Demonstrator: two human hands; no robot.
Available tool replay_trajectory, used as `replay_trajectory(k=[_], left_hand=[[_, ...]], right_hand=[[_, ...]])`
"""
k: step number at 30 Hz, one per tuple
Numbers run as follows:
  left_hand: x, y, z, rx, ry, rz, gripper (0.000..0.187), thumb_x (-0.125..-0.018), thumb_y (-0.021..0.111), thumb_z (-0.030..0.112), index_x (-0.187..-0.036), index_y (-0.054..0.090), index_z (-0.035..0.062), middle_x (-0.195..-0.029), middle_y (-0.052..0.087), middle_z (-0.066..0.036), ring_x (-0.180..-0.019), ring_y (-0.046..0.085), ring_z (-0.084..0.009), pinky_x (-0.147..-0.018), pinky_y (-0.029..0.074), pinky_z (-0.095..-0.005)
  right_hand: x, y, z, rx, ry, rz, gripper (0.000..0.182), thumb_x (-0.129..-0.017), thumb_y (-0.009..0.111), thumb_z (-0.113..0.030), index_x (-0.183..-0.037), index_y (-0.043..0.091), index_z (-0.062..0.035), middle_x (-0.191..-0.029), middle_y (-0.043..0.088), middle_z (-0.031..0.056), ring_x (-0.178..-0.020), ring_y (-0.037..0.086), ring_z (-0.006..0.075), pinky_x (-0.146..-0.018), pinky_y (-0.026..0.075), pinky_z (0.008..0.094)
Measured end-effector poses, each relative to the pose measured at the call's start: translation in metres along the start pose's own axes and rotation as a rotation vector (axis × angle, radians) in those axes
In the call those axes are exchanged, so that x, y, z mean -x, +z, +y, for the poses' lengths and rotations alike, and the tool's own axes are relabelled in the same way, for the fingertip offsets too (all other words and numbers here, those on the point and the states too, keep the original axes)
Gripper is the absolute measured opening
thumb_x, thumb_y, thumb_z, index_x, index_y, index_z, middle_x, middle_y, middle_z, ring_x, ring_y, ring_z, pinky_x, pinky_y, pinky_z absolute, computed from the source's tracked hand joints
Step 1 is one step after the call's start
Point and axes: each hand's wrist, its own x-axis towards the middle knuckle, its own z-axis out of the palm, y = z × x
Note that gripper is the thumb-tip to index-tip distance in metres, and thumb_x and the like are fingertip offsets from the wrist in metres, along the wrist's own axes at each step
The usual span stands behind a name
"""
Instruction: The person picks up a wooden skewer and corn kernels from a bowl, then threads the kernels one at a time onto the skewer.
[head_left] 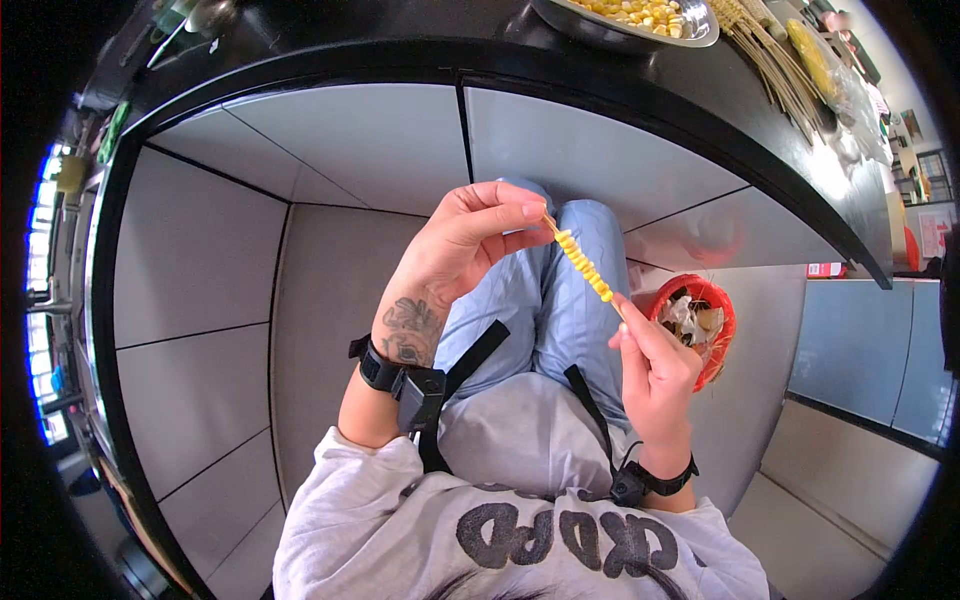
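My left hand (470,240) pinches the upper end of a thin wooden skewer (583,266) strung with several yellow corn kernels. My right hand (655,375) holds the skewer's lower end between fingertips, over my lap. The skewer slants from upper left down to lower right between both hands. Both wrists wear black straps.
A black counter edge (640,95) curves above my knees. On it stand a metal tray of corn kernels (640,18) and a bundle of bare skewers (775,60). A red bin with scraps (700,320) sits on the tiled floor at my right.
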Motion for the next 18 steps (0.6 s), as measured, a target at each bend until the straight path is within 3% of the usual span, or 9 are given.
replay_trajectory(k=[4,6,9,10,12,13,15,16,18], left_hand=[[0.000,0.001,-0.003,-0.150,-0.013,-0.022,0.003,-0.087,0.070,0.005,-0.088,0.072,0.0026,-0.097,0.069,-0.009,-0.090,0.068,-0.0190,-0.087,0.056,-0.0365],[-0.001,0.005,-0.006,-0.149,-0.103,0.005,0.013,-0.085,0.073,0.006,-0.097,0.070,0.0019,-0.100,0.068,-0.008,-0.093,0.066,-0.0173,-0.088,0.054,-0.0334],[-0.003,0.016,0.009,-0.410,0.009,-0.022,0.027,-0.081,0.079,0.012,-0.104,0.068,0.0002,-0.098,0.068,-0.008,-0.095,0.065,-0.0153,-0.086,0.052,-0.0288],[-0.007,0.020,0.014,-0.530,0.186,0.067,0.039,-0.077,0.083,0.016,-0.110,0.066,0.0018,-0.097,0.066,-0.004,-0.092,0.061,-0.0115,-0.080,0.049,-0.0251],[-0.019,0.035,0.040,-0.850,0.627,0.235,0.038,-0.075,0.084,0.017,-0.107,0.068,0.0043,-0.093,0.065,-0.001,-0.085,0.057,-0.0091,-0.072,0.045,-0.0233],[-0.022,0.045,0.062,-1.141,0.839,0.253,0.035,-0.079,0.080,0.012,-0.110,0.066,0.0044,-0.096,0.064,0.000,-0.086,0.056,-0.0072,-0.077,0.047,-0.0231],[-0.039,0.070,0.101,-1.504,1.246,0.271,0.021,-0.078,0.079,0.011,-0.098,0.072,0.0076,-0.084,0.066,0.000,-0.077,0.058,-0.0082,-0.070,0.045,-0.0215],[-0.052,0.079,0.117,-1.627,1.405,0.227,0.022,-0.079,0.077,0.010,-0.101,0.072,0.0078,-0.084,0.067,-0.002,-0.078,0.061,-0.0096,-0.069,0.046,-0.0221],[-0.087,0.090,0.139,-1.803,1.252,0.103,0.026,-0.083,0.074,0.011,-0.108,0.071,0.0057,-0.086,0.067,-0.002,-0.082,0.061,-0.0094,-0.071,0.048,-0.0228]], right_hand=[[-0.001,-0.003,-0.003,0.021,0.019,-0.028,0.031,-0.088,0.060,0.004,-0.119,0.067,-0.0011,-0.064,0.054,0.0101,-0.050,0.050,0.0179,-0.049,0.041,0.0294],[0.000,-0.004,-0.004,0.040,0.017,-0.042,0.031,-0.089,0.060,0.004,-0.118,0.066,-0.0009,-0.064,0.053,0.0102,-0.050,0.050,0.0179,-0.049,0.041,0.0297],[-0.002,-0.006,-0.001,0.030,0.045,-0.043,0.029,-0.089,0.060,0.004,-0.118,0.066,0.0009,-0.067,0.057,0.0120,-0.053,0.054,0.0183,-0.052,0.044,0.0301],[-0.003,-0.006,-0.002,-0.001,0.061,-0.012,0.028,-0.090,0.059,0.004,-0.117,0.066,0.0019,-0.071,0.060,0.0137,-0.056,0.057,0.0186,-0.054,0.046,0.0295],[-0.004,-0.006,-0.003,-0.029,0.073,0.025,0.027,-0.091,0.059,0.003,-0.117,0.065,0.0029,-0.075,0.064,0.0153,-0.059,0.060,0.0190,-0.057,0.048,0.0290],[-0.005,-0.007,-0.003,-0.032,0.094,0.031,0.027,-0.091,0.059,0.003,-0.117,0.065,0.0034,-0.079,0.066,0.0168,-0.063,0.063,0.0194,-0.059,0.049,0.0285],[-0.005,-0.009,-0.005,-0.030,0.115,0.039,0.026,-0.091,0.059,0.002,-0.117,0.065,0.0039,-0.084,0.068,0.0182,-0.066,0.066,0.0198,-0.061,0.050,0.0280],[-0.005,-0.009,-0.006,-0.035,0.127,0.027,0.027,-0.091,0.059,0.002,-0.117,0.065,0.0037,-0.085,0.069,0.0184,-0.068,0.067,0.0195,-0.062,0.051,0.0280],[-0.004,-0.010,-0.010,-0.036,0.138,0.013,0.027,-0.091,0.059,0.002,-0.117,0.065,0.0035,-0.086,0.069,0.0186,-0.070,0.068,0.0193,-0.063,0.051,0.0280]])
